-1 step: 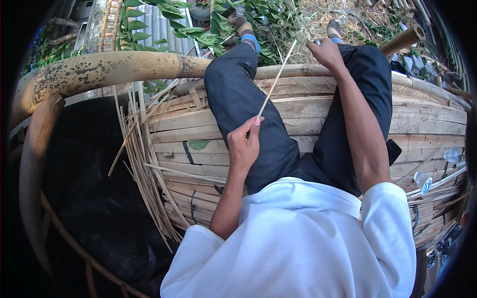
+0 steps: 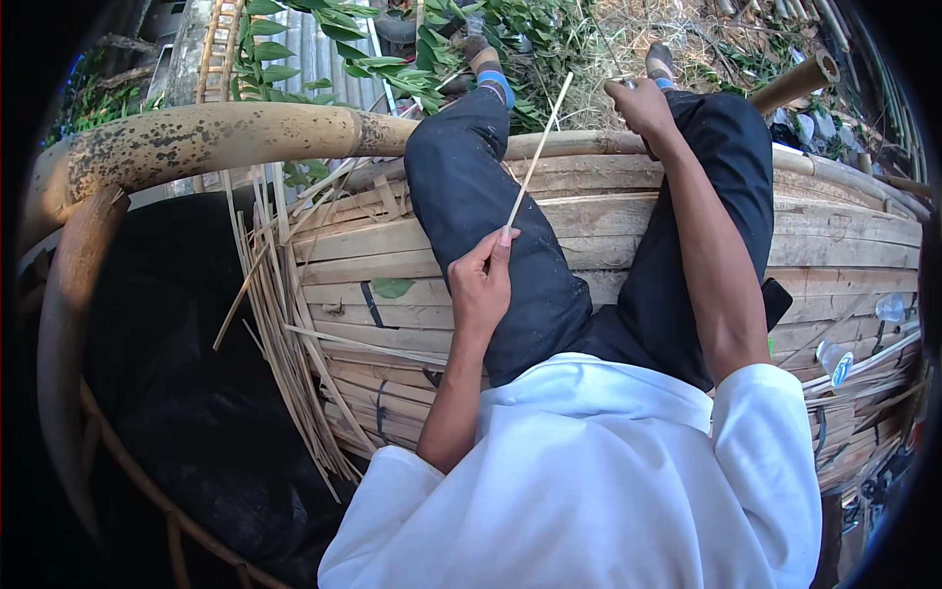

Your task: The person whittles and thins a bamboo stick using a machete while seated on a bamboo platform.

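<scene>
My left hand (image 2: 481,280) is closed over my left thigh, pinching the lower end of a thin pale bamboo strip (image 2: 542,149) between thumb and fingers. The strip points up and away, slightly to the right, its far end free. Farther out, by my right knee, my right hand (image 2: 643,108) is closed round a thin, blade-like tool (image 2: 603,44); its slim dark length reaches up and left from the fist. The tool's handle is mostly hidden by my fingers. Tool and strip are apart.
I sit on stacked split-bamboo slats (image 2: 373,265). A bundle of thin strips (image 2: 294,363) lies to my left beside black sheeting (image 2: 186,363). A thick bamboo pole (image 2: 226,137) crosses at the left. Clear plastic cups (image 2: 835,361) and a dark phone-like object (image 2: 776,300) are at the right.
The bamboo strip's far end has swung slightly left and up. The blade-like tool shows more clearly above my right fist, which has shifted only slightly. My left hand stays nearly in place.
</scene>
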`<state>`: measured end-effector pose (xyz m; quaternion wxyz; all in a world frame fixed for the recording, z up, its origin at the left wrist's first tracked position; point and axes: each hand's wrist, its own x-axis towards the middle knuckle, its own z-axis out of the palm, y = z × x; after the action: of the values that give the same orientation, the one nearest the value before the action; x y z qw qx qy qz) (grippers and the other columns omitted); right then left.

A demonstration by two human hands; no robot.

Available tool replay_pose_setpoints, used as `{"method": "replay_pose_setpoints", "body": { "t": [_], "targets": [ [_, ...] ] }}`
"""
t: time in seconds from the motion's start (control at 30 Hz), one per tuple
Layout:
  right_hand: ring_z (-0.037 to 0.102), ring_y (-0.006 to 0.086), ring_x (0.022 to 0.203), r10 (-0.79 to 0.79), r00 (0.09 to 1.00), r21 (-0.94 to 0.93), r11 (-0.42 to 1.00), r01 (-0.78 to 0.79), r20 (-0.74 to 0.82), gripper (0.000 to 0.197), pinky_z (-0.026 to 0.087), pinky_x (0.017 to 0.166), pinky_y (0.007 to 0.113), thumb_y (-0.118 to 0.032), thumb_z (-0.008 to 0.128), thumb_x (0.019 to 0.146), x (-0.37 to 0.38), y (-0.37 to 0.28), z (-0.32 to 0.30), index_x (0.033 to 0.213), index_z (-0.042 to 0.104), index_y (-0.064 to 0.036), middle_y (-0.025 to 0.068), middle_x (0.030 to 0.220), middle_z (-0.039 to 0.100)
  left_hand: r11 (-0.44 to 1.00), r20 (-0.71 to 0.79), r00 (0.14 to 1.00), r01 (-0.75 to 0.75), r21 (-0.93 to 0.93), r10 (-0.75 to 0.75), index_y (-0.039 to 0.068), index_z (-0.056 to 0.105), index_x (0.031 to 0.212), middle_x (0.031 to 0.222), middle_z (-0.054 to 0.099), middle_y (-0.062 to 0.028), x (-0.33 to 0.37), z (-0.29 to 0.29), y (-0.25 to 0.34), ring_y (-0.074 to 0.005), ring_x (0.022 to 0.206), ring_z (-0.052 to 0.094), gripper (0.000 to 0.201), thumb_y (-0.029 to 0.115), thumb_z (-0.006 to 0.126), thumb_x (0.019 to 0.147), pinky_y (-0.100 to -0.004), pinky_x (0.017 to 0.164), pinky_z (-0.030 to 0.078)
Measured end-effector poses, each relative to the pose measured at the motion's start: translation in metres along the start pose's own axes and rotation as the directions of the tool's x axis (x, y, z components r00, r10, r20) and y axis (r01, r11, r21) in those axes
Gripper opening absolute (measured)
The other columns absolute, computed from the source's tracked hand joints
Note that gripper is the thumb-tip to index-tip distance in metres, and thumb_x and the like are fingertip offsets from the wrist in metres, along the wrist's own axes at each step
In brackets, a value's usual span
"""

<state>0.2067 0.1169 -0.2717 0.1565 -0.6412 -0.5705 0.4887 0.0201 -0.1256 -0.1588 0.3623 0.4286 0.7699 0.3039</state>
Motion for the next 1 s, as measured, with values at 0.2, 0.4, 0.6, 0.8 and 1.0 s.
{"method": "replay_pose_setpoints", "body": {
  "t": [0.2, 0.4, 0.6, 0.8, 1.0],
  "targets": [
    [0.055, 0.0249, 0.050, -0.464, 0.885, -0.016, 0.886, 0.464, -0.023, 0.024, 0.044, 0.055, 0.039, -0.027, 0.063, 0.075, -0.033, -0.023, 0.002, 0.080, 0.066, -0.0033, 0.0127, 0.057, 0.055, 0.997, -0.047, 0.999, 0.016, -0.074, -0.020, -0.002, 0.066, 0.098, 0.054, 0.040, 0.0000, 0.007, 0.003, -0.001, -0.0047, 0.052, 0.035, 0.029, 0.025, 0.054, 0.095, -0.0250, 0.047, 0.030],
    [0.063, 0.0357, 0.069, -0.532, 0.823, -0.322, 0.758, 0.568, 0.198, 0.025, 0.051, 0.067, 0.044, -0.026, 0.063, 0.072, -0.077, -0.042, 0.005, 0.088, 0.070, -0.0095, 0.0158, 0.070, 0.064, 0.998, -0.036, 0.998, 0.051, -0.021, -0.052, -0.002, 0.066, 0.100, 0.056, 0.052, -0.0049, 0.008, 0.006, -0.002, -0.0074, 0.053, 0.045, 0.030, 0.025, 0.054, 0.095, -0.0263, 0.050, 0.038],
    [0.065, 0.0342, 0.075, -0.348, 0.896, -0.502, 0.743, 0.443, 0.277, 0.034, 0.052, 0.073, 0.043, -0.026, 0.062, 0.066, -0.068, -0.051, 0.004, 0.096, 0.071, -0.0128, 0.0168, 0.076, 0.067, 0.977, -0.168, 0.963, -0.206, 0.044, 0.211, -0.004, 0.065, 0.101, 0.075, 0.066, -0.0181, 0.008, 0.011, -0.004, -0.0196, 0.061, 0.063, 0.028, 0.022, 0.056, 0.093, -0.0297, 0.058, 0.046],
    [0.065, 0.0359, 0.074, -0.328, 0.930, -0.540, 0.759, 0.364, 0.165, 0.029, 0.052, 0.072, 0.044, -0.028, 0.058, 0.071, -0.055, -0.044, 0.001, 0.088, 0.071, -0.0085, 0.0195, 0.074, 0.066, 0.987, -0.145, 0.981, -0.109, 0.121, 0.127, -0.005, 0.064, 0.101, 0.079, 0.066, -0.0200, 0.009, 0.011, 0.001, -0.0237, 0.067, 0.066, 0.027, 0.020, 0.058, 0.092, -0.0286, 0.062, 0.048],
    [0.065, 0.0372, 0.080, -0.203, 0.972, -0.581, 0.780, 0.234, 0.120, 0.032, 0.051, 0.077, 0.044, -0.028, 0.056, 0.074, -0.047, -0.042, -0.002, 0.090, 0.070, -0.0050, 0.0217, 0.083, 0.066, 0.980, -0.200, 0.962, -0.163, 0.115, 0.184, -0.006, 0.064, 0.100, 0.078, 0.066, -0.0201, 0.009, 0.012, 0.000, -0.0252, 0.069, 0.067, 0.028, 0.020, 0.057, 0.092, -0.0295, 0.062, 0.048]
  ]
}}
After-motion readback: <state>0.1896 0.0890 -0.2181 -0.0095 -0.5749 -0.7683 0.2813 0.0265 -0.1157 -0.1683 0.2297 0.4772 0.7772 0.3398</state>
